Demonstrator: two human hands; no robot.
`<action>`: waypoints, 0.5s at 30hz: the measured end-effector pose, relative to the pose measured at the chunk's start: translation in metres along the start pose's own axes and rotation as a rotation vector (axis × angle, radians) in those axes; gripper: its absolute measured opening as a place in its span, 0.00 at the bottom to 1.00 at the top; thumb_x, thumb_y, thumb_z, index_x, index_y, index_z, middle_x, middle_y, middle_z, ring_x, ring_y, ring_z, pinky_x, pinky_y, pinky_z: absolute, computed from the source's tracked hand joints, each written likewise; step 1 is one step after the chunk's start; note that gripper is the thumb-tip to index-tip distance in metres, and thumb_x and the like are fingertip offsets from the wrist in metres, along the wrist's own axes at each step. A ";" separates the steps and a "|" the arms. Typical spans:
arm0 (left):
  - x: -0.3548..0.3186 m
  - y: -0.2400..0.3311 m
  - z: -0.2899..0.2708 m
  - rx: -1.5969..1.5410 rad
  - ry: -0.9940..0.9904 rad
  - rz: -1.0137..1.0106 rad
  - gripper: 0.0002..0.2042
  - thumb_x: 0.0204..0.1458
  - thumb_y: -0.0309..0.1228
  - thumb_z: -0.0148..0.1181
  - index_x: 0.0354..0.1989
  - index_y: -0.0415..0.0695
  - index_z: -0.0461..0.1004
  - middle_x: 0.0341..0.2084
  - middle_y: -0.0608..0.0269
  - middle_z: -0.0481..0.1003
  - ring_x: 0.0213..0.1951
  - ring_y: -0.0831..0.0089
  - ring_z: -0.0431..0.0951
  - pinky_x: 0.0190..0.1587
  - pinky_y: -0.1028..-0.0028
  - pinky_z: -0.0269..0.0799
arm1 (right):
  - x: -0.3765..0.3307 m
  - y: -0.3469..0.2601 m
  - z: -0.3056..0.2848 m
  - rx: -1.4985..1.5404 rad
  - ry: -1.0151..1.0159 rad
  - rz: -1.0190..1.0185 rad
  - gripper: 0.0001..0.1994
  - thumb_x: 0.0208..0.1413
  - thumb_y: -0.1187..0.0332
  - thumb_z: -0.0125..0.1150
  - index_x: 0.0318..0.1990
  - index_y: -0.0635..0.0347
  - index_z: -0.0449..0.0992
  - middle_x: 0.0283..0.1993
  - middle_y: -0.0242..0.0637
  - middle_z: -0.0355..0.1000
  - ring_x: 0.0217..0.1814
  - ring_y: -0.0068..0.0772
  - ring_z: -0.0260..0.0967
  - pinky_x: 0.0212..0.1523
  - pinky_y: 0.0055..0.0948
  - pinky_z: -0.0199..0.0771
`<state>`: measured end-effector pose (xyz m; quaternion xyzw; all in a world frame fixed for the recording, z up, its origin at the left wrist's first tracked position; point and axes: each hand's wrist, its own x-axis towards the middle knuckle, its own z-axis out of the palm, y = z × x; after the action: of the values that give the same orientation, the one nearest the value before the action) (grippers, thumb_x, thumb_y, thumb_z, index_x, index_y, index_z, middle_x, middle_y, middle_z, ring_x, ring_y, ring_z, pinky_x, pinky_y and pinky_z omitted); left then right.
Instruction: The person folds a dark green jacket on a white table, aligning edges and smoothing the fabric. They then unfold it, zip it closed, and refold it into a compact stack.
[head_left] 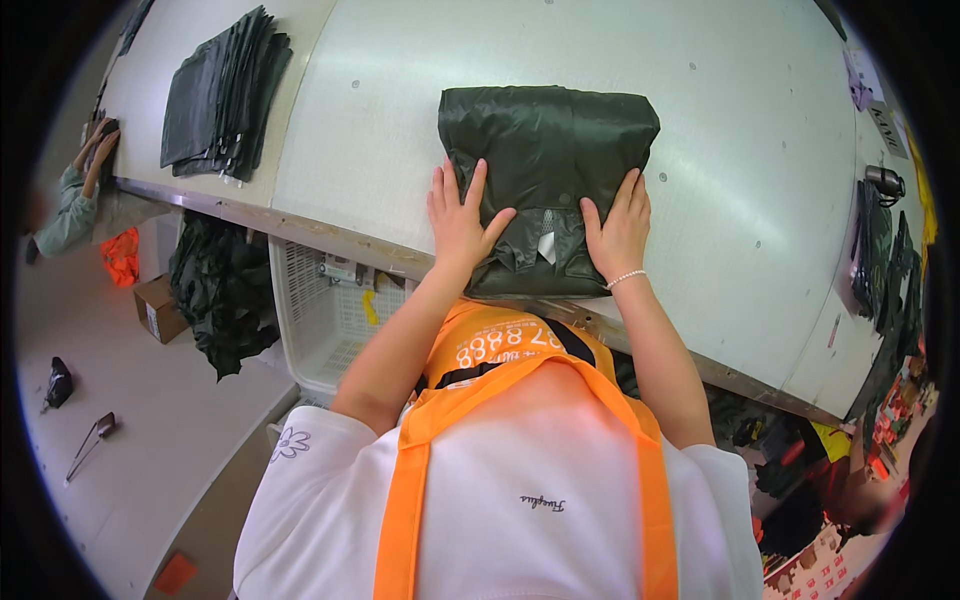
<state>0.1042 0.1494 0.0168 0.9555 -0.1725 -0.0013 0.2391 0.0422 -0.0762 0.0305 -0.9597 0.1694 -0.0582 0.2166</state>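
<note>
A dark green garment [545, 140], folded into a rough rectangle, lies on the pale tabletop [370, 110] in front of me, its near end at the table's edge. My left hand [460, 220] rests flat on its left side, fingers spread. On the right side lies my right hand [618, 228], fingers stretched out, with a beaded bracelet at the wrist. Between the two hands a white label [547, 245] and a patch of mesh show at the garment's collar. Neither hand grips the cloth.
A stack of folded dark green pieces [225, 95] lies at the table's far left. Below the edge stands a white plastic basket [300, 310], beside a heap of dark cloth [222, 290]. More dark garments [880, 260] hang at the right end. Another person's hands [98, 150] work at far left.
</note>
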 end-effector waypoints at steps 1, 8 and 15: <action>-0.001 0.001 -0.002 -0.056 0.042 -0.001 0.41 0.43 0.47 0.67 0.67 0.53 0.53 0.65 0.36 0.44 0.65 0.39 0.47 0.63 0.52 0.48 | -0.001 0.004 0.000 0.024 -0.013 0.020 0.45 0.54 0.47 0.56 0.67 0.72 0.43 0.65 0.70 0.45 0.65 0.66 0.48 0.64 0.49 0.50; -0.035 -0.003 -0.030 -0.653 -0.033 -0.578 0.42 0.36 0.41 0.74 0.58 0.32 0.60 0.54 0.40 0.64 0.54 0.55 0.68 0.53 0.66 0.66 | -0.033 0.001 -0.018 0.284 -0.125 0.269 0.51 0.47 0.41 0.62 0.69 0.61 0.40 0.62 0.69 0.49 0.60 0.65 0.54 0.61 0.45 0.56; -0.058 0.000 -0.057 -0.423 -0.270 -0.532 0.40 0.34 0.49 0.74 0.49 0.30 0.64 0.45 0.40 0.73 0.49 0.54 0.74 0.51 0.65 0.69 | -0.053 -0.017 -0.030 0.601 -0.303 0.310 0.48 0.46 0.53 0.68 0.68 0.64 0.45 0.59 0.57 0.64 0.60 0.49 0.65 0.57 0.34 0.65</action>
<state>0.0548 0.1944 0.0623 0.8876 0.0559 -0.2251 0.3980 -0.0077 -0.0550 0.0625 -0.8140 0.2539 0.0710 0.5176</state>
